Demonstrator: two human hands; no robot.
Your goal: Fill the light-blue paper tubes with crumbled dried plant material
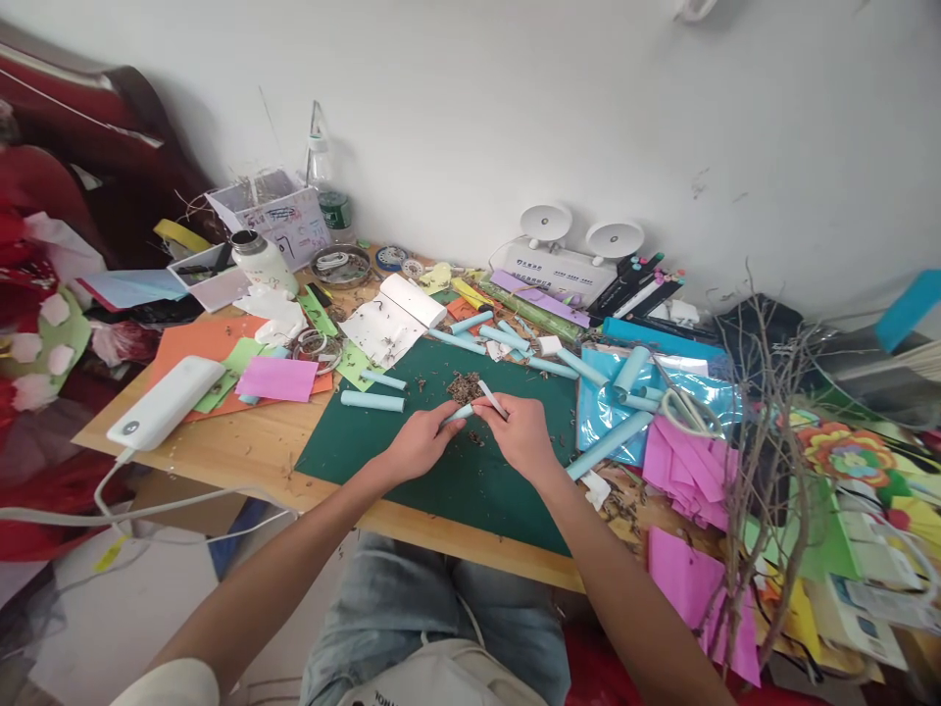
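Observation:
My left hand [420, 443] is closed around a short light-blue paper tube [460, 413], held low over the green cutting mat [368, 446]. My right hand [524, 431] pinches a slim whitish strip-like tool [488, 394], whose exact kind I cannot make out; its fingers are close to the tube's right end. Just beyond the fingertips lies a pile of brown dried plant bits [463, 386], with crumbs scattered around it. Two more light-blue paper tubes [372, 401] rest on the mat to the left.
Several blue paper tubes lie towards the back and right, beside scissors [691, 412] and pink paper [687, 476]. Bare branches [768, 441] rise at the right. A white power bank [168, 402] with a cable, an open bottle [263, 263] and an emergency light [559, 270] stand around.

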